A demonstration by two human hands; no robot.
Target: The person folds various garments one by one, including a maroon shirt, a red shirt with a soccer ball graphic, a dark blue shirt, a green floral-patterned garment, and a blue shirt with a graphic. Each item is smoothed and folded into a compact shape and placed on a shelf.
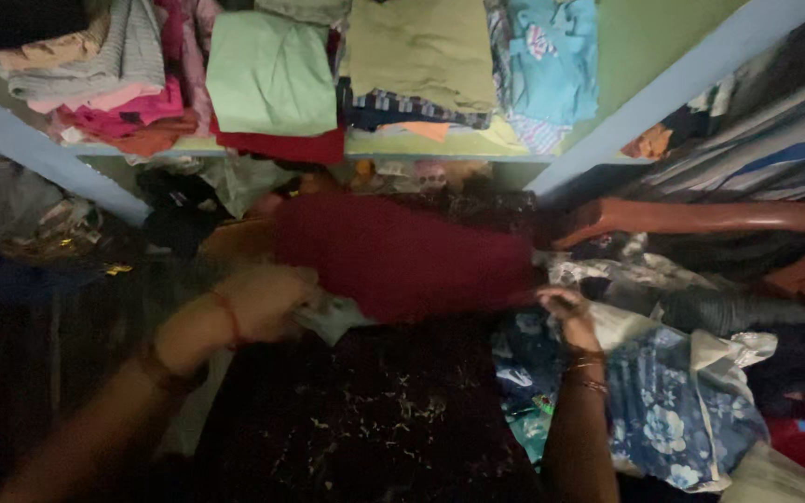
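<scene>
1. Shelf [440,147] runs across the top, well beyond both hands, stacked with folded clothes: green stack [267,74], olive stack [421,51], blue pile [552,56], pink/grey pile [109,74].
2. Brown chair arm [701,219] sits up and to the right of the right fingers; striped fabric behind it.
3. Dark patterned cloth [375,419] covers the lap area, below and between both wrists. It serves as the working surface.
4. Blue floral cloth [673,410] lies just right of the right forearm, touching it or nearly so.
5. Red cloth [402,256] is spread flat between the hands, long axis left to right, lying just above both sets of fingers.
6. Right hand [566,312]: fingers pinched together on the red cloth's lower right corner.
7. Left hand [267,303]: blurred, at the red cloth's lower left edge, over a pale scrap [333,317]. Fingers look curled, but grip cannot be told.
8. Both hands are about equally near the red cloth, one at each end.
9. Room is dim, cluttered with loose clothes on all sides.
</scene>
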